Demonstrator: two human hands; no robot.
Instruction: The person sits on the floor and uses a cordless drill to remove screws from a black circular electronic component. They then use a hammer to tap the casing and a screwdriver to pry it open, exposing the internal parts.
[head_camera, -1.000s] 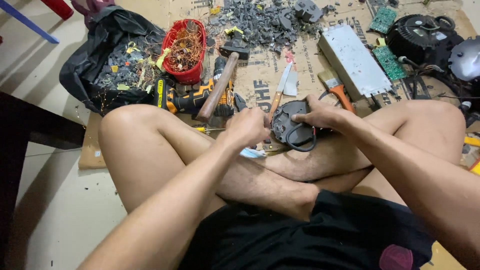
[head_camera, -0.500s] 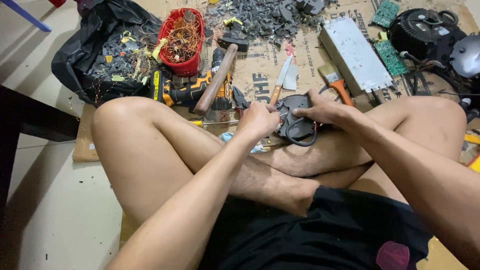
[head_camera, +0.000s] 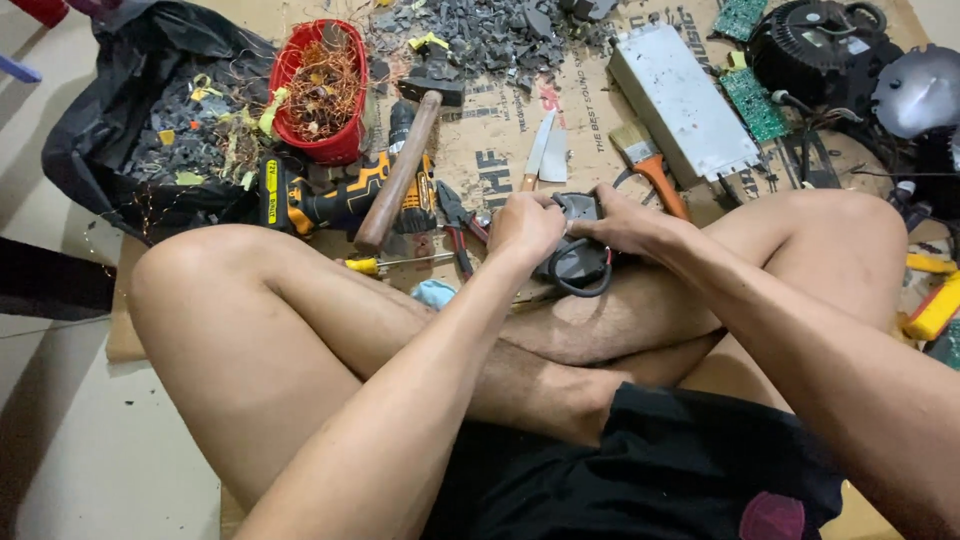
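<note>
Hands (head_camera: 575, 222) grip casing (head_camera: 580, 255); basket (head_camera: 345, 150) holds, seemingly, wire (head_camera: 322, 85).

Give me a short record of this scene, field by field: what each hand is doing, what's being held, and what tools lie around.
Left hand: grips the left side of the black part
Right hand: grips its right side
Held thing: black part with a cable loop, over the crossed legs
Close by: hammer, pliers, paintbrush, knife
Further off: red basket of copper wire, metal box
Surface: cardboard sheet
</note>
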